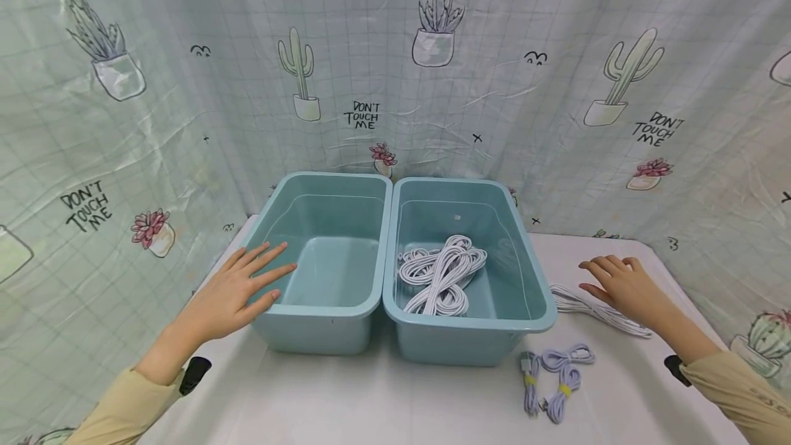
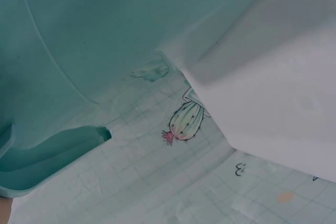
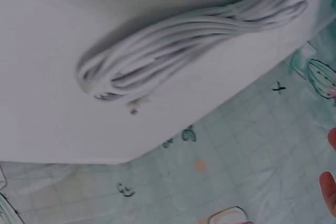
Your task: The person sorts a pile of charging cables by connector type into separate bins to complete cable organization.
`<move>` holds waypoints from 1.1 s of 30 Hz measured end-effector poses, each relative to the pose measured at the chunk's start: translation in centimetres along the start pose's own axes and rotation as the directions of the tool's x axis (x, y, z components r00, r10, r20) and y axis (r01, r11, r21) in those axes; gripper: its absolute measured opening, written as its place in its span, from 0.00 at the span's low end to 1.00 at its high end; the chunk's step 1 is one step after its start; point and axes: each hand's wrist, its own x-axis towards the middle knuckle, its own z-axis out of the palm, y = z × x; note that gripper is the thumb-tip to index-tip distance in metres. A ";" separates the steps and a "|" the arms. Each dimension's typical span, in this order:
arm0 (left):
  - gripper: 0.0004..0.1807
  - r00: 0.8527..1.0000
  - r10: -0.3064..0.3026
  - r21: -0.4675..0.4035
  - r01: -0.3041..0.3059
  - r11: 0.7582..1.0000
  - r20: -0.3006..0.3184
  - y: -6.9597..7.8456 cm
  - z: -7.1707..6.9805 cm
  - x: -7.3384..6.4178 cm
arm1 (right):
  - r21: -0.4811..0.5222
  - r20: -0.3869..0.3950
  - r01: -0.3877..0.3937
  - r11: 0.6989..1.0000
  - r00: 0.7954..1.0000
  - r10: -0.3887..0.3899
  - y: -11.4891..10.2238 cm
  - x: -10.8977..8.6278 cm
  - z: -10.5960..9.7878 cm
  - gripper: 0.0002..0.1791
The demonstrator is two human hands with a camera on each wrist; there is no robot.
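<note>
My left hand (image 1: 231, 294), fingers spread, hovers at the front left rim of the left teal bin (image 1: 327, 310), whose floor is bare. My right hand (image 1: 627, 290) holds nothing, its fingers slightly bent above a bundled white cable (image 1: 602, 314) on the table. In the right wrist view that white cable (image 3: 194, 40) lies in long loops, with fingertips (image 3: 328, 187) at the right edge. The right teal bin (image 1: 469, 323) holds several coiled white cables (image 1: 441, 277).
In front of the right bin lie small bundled cables (image 1: 559, 357) in pale lilac, two with yellow ties (image 1: 565, 389). Both bins stand side by side on a white table (image 1: 383, 404). A printed curtain (image 1: 383, 88) hangs behind and along the sides.
</note>
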 end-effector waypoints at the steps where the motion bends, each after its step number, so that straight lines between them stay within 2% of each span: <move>1: 0.23 1.000 0.000 0.002 0.000 1.000 0.000 0.0 0.0 0.0 | 0.000 0.010 -0.004 1.000 1.000 0.004 0.1 -0.3 0.2 0.38; 8: 0.22 1.000 -0.001 0.005 0.001 1.000 0.007 0.0 0.0 0.0 | 0.007 0.094 -0.036 0.999 0.995 0.035 0.3 -2.1 1.1 0.22; 19: 0.25 1.000 -0.005 -0.008 0.006 1.000 0.025 0.1 -0.1 -0.1 | 0.039 0.141 -0.069 0.997 0.988 0.063 -0.3 -3.6 2.5 0.21; 22: 0.26 0.999 -0.020 -0.021 0.021 1.000 0.049 0.1 -0.1 -0.1 | 0.037 0.161 -0.082 0.996 0.984 0.075 -0.4 -4.0 2.8 0.21; 29: 0.29 0.987 -0.093 -0.043 0.099 0.994 0.135 0.3 -0.3 0.0 | 0.022 0.203 -0.094 0.995 0.975 0.088 -0.9 -4.3 3.2 0.24; 33: 0.29 0.976 -0.135 -0.063 0.147 0.987 0.172 0.4 -0.4 0.1 | 0.033 0.255 -0.127 0.991 0.960 0.115 -1.3 -4.3 3.3 0.22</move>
